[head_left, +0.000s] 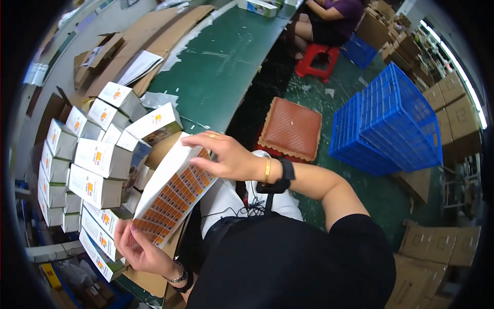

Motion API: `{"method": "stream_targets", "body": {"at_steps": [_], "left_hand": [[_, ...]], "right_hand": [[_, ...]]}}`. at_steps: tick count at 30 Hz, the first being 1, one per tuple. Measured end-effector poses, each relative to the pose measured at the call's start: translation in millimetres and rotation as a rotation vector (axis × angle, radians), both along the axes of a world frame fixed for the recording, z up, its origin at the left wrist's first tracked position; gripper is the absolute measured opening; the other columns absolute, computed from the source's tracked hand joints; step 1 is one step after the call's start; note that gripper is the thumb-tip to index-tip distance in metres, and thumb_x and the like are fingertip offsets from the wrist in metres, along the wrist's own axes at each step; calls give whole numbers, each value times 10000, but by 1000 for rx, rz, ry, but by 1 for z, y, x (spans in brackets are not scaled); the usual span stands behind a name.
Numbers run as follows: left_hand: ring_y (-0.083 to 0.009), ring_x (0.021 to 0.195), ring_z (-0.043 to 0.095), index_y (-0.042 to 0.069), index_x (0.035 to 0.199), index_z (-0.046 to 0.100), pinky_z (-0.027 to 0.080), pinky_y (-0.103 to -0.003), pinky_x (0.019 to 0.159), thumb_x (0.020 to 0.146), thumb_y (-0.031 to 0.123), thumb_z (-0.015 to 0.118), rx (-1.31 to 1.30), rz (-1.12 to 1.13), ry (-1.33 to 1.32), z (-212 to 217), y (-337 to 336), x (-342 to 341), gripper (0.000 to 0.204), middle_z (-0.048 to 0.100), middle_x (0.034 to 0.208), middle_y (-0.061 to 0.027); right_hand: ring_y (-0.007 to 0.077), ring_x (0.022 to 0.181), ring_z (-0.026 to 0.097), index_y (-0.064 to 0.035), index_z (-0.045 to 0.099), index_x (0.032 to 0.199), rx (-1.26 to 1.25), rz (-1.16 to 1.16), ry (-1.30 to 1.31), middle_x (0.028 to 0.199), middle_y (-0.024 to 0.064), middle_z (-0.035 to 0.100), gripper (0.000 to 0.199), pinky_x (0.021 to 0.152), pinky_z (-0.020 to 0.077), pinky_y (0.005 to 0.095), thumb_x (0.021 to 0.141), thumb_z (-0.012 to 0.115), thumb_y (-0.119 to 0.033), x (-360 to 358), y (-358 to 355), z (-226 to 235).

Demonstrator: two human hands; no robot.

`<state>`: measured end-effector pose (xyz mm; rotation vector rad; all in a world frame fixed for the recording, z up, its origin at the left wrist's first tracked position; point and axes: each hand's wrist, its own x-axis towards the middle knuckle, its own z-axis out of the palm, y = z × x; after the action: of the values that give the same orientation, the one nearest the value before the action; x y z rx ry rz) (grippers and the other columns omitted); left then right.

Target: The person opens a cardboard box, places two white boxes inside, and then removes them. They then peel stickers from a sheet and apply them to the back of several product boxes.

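Holding one sticker sheet [172,193] between both hands, over the lap, near the left side of the scene. Left hand [138,248] pinches the sheet's near lower corner, fingers closed narrow on the edge. Right hand [226,154] lies on the far upper end, fingers spread flat on the sheet, thumb under the edge; one gold ring, one gold bangle and one black wristband on that arm. Sheet is white with rows of small orange labels (too many and too blurred to count).

Left of the sheet: a stack of small white boxes [98,159] with orange marks, roughly fifteen visible, piled on the green table [226,62]; some touch the sheet's left edge. Flat brown cardboard [154,36] lies at the far left end of the table.

Right, on the floor: two blue crates [391,129] nested together, one brown cushion [290,129] just beside the table, one red stool [316,59] farther off with another person [329,18] seated on it. Brown cartons [447,103] line the far right.
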<state>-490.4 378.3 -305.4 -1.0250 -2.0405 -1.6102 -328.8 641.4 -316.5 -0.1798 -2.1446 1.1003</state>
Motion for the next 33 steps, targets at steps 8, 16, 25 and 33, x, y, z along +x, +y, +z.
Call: {"method": "stream_targets", "body": {"at_steps": [8, 16, 25, 33], "left_hand": [[-171, 991, 693, -58, 1105, 689, 541, -268, 917, 1034, -39, 659, -163, -450, -150, 11, 52, 50, 79, 713, 1107, -115], [-172, 925, 696, -57, 1056, 688, 560, -267, 823, 1000, -78, 668, -162, -656, -218, 0, 94, 82, 63, 707, 1040, -119], [-171, 902, 704, -52, 1019, 694, 563, -264, 808, 982, -84, 682, -235, -720, -182, 0, 115, 102, 51, 701, 995, -120], [-185, 866, 705, -54, 997, 691, 570, -283, 771, 979, -67, 694, -245, -715, -209, -7, 121, 109, 22, 704, 971, -128]], "right_hand": [[179, 1138, 714, 4, 640, 1395, -349, -320, -14, 1272, 109, 748, 396, 1031, 564, 346, 1013, 713, -71, 117, -16, -64], [149, 1138, 704, 18, 681, 1317, -513, -503, 26, 1208, 101, 769, 303, 1003, 564, 319, 1025, 706, -58, 171, -20, -84], [278, 1008, 733, -5, 748, 1202, -67, -549, 13, 1111, 132, 761, 244, 889, 567, 375, 975, 747, -94, 169, -14, -48], [294, 1036, 715, -13, 753, 1191, -9, -510, 6, 1107, 132, 757, 239, 911, 554, 398, 974, 746, -113, 169, -11, -50]]}}
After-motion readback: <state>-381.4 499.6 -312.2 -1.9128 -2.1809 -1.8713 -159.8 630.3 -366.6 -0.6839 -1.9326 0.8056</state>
